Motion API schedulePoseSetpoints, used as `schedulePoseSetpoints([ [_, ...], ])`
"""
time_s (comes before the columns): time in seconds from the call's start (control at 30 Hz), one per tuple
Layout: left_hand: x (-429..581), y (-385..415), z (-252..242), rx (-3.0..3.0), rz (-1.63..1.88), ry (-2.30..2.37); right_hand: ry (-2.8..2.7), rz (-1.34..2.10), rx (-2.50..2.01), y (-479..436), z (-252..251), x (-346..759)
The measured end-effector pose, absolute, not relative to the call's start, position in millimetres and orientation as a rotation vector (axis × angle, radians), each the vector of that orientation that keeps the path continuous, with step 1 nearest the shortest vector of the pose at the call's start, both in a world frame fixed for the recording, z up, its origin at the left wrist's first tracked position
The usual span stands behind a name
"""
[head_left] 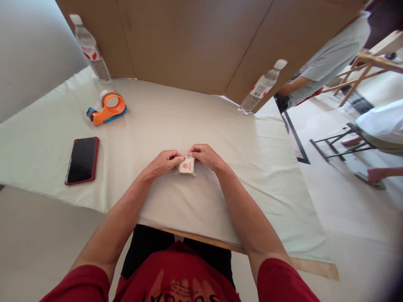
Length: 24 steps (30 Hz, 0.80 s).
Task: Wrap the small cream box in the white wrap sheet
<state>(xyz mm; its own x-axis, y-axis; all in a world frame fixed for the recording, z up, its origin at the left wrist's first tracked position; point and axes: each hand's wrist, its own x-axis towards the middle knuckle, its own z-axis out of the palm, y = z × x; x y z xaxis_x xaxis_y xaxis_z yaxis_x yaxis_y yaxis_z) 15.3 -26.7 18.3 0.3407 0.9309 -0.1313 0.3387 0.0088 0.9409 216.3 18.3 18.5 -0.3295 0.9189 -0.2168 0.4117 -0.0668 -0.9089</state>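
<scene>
A small whitish block with red print, in a clear plastic wrapper (187,165), rests on the cloth near the table's front edge. My left hand (166,162) pinches the upper left of the wrapper with thumb and forefinger. At the upper right, my right hand (206,156) has its fingertips closed on the wrapper's edge. Both hands lie low over the cloth, close to each other. What exactly the block is, I cannot make out.
On the left lie a phone (82,160) and an orange tape dispenser (108,110). Two water bottles (91,50) (262,88) stand before a cardboard screen (189,42). A pale cloth (151,109) covers the table. People sit at the right beyond it, one on a folding stool (341,144).
</scene>
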Motion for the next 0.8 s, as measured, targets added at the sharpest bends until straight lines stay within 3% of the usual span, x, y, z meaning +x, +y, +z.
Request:
schedulePoseSetpoints([
  [0.8, 19.5, -30.0, 15.2, 1.514, 0.810, 1.200, -1.571, 1.491, -1.235, -31.5, 11.3, 219.3],
])
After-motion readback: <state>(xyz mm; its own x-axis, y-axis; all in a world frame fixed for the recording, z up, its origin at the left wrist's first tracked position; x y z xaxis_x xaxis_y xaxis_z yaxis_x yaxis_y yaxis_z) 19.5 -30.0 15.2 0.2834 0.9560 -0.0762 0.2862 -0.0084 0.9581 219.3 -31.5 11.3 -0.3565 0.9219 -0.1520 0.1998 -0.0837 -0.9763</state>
